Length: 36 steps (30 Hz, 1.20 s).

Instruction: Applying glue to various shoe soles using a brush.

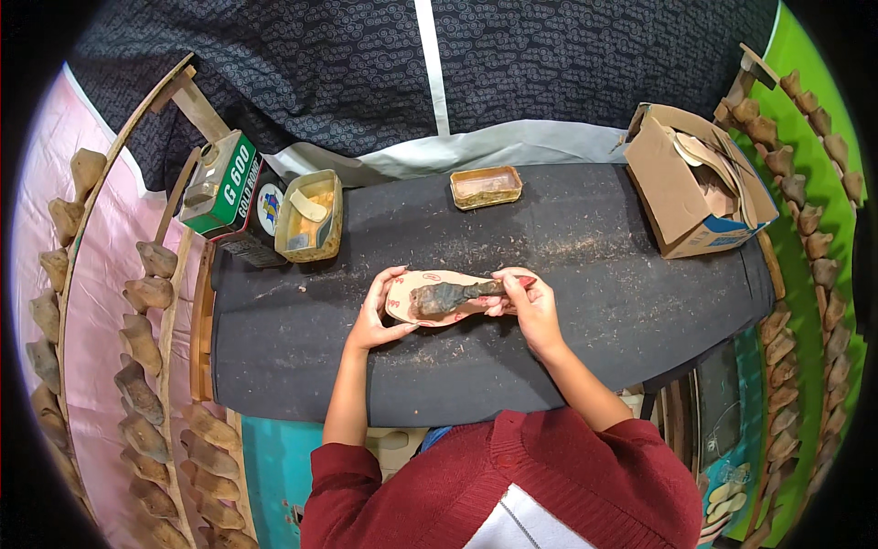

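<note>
Above the near middle of the table, my left hand (375, 313) is closed round the wide end of a beige shoe insole (399, 291) with small red marks on it. A dark, crusted glue brush (439, 300) lies across the insole's face, its lumpy head toward my left hand. Its handle runs right into my right hand (530, 311), where thumb and fingers pinch it. Fingers of that hand are also near the insole's narrow end; whether they grip it too I cannot tell.
A dark cloth covers the table (302, 366), strewn with pale scraps. At the left are a green and black metal can (233, 192) and a yellowish tub (331, 233). A small tray (487, 197) sits at the back, a cardboard box (672, 192) at right. Shoe lasts (142, 393) line racks on both sides.
</note>
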### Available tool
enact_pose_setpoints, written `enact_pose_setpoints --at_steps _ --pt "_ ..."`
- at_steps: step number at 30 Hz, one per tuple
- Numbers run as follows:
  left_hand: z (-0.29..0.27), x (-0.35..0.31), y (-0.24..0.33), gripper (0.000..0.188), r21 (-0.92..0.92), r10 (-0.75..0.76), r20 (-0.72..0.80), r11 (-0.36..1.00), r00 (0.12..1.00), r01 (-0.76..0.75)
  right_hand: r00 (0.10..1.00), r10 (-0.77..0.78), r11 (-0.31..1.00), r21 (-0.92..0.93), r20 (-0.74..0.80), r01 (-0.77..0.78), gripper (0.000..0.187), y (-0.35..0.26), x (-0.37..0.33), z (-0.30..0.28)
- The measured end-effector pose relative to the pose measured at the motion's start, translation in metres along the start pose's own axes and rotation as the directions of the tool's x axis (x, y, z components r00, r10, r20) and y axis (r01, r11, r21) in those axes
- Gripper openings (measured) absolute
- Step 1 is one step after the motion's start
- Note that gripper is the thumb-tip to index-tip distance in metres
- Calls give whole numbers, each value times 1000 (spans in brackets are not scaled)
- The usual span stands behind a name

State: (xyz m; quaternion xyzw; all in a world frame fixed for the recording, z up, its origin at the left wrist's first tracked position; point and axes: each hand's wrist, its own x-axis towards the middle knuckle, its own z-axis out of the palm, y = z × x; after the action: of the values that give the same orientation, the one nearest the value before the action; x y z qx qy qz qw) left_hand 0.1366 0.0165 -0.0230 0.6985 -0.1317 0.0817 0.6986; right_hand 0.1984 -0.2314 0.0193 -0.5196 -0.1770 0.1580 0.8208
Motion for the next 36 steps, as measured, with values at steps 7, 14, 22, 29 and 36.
enact_pose_setpoints --at_steps 7,14,22,29,36 --pt "-2 -1 1 87 4 5 0 1000 1000 -5 997 -7 999 -43 -79 3 20 5 -9 -21" --pt "-2 -1 3 87 19 -23 -12 1000 1000 24 959 -150 940 -335 -241 63 13 -11 -21 -80" --pt "-2 -1 -1 87 -6 -23 -10 1000 1000 23 913 -309 786 -613 -267 87 9 -40 -25 -112" --pt "-2 -2 0 87 -7 -25 -1 1000 1000 25 903 -342 792 -596 -260 129 9 -47 -24 -97" --pt "0 0 3 85 -1 -15 -12 1000 1000 15 955 -195 949 -291 -225 126 14 -29 -18 -70"
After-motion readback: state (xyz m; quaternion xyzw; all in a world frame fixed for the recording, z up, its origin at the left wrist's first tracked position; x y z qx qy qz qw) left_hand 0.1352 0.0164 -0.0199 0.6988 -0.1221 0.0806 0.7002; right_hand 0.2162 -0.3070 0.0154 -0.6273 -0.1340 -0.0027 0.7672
